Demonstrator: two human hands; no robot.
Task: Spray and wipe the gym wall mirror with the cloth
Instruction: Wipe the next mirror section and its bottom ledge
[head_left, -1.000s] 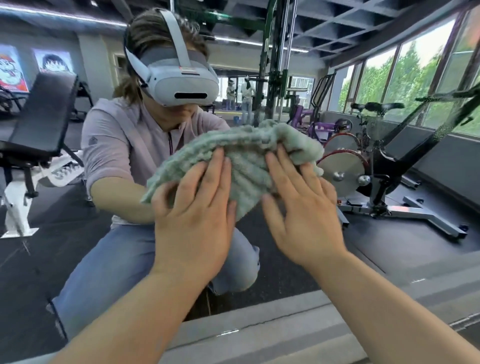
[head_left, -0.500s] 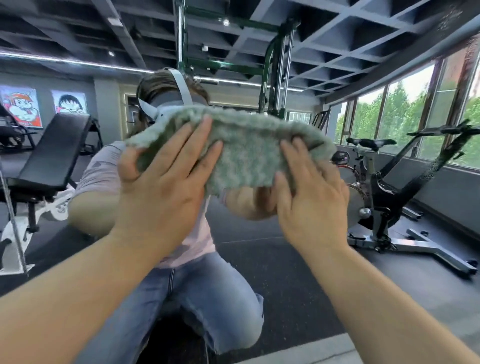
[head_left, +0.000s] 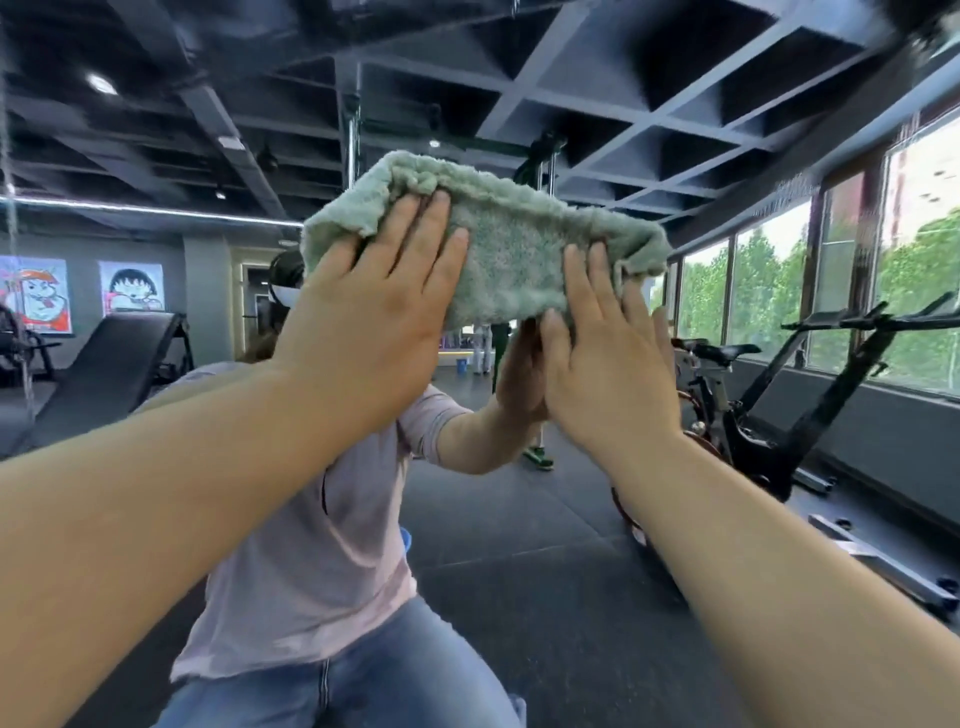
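Both hands are up on the glass. The green cloth (head_left: 519, 254) sits high in the middle of the view, flat against the mirror (head_left: 571, 545), bunched into a long pad that tilts down to the right. The left hand (head_left: 374, 317) lies over its left half, fingers straight and spread, palm pressing the fabric, and the cloth's left edge curls a little over the top of that hand. The right hand (head_left: 608, 369) is lower and to the right, fingers straight and close together, their tips on the cloth's lower right part. Neither hand is curled round anything; both are flat and pressing.

In the glass just behind the right hand, its mirrored twin meets it palm to palm. The person's reflection (head_left: 322, 545) crouches centre-left in a pale pink top and blue jeans, the face hidden behind the left hand and the cloth.

Around that, the mirror shows the gym: an exercise bike (head_left: 769, 431) on the right beneath tall windows (head_left: 753, 301) with green trees outside, an inclined black bench (head_left: 119, 364) far left, two cartoon posters (head_left: 36, 296) on the far wall, and a dark grid ceiling (head_left: 597, 78) overhead.
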